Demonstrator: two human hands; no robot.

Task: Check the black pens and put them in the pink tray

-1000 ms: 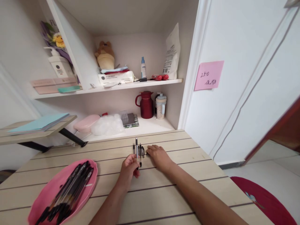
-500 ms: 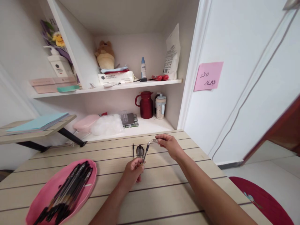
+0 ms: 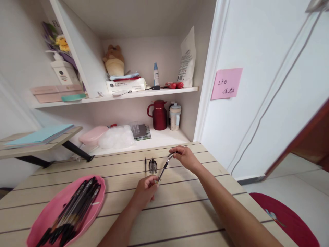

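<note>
My left hand (image 3: 146, 188) is closed round the lower end of a pen (image 3: 163, 168) with a dark grip, tilted up to the right. At its tip my right hand (image 3: 185, 157) pinches a pen cap (image 3: 170, 156) with a silvery clip. Cap and tip meet there; how far the cap sits over the tip I cannot tell. Just left of the pen, several small dark pen parts (image 3: 153, 166) lie on the wooden table (image 3: 180, 212), with a slim dark piece (image 3: 145, 165) beside them. A pink tray (image 3: 100, 195) holds several black pens (image 3: 74, 209).
Behind the table, a white shelf (image 3: 174, 138) holds a red jug (image 3: 159, 116), a speckled cup (image 3: 175, 118) and a cotton-like white bundle (image 3: 117, 137). A small raised stand (image 3: 74, 132) bears blue paper at left. A red round seat (image 3: 285, 219) is at lower right.
The pen in my left hand has tilted further right, and its tip now meets the cap in my right hand. Before, a small gap lay between them.
</note>
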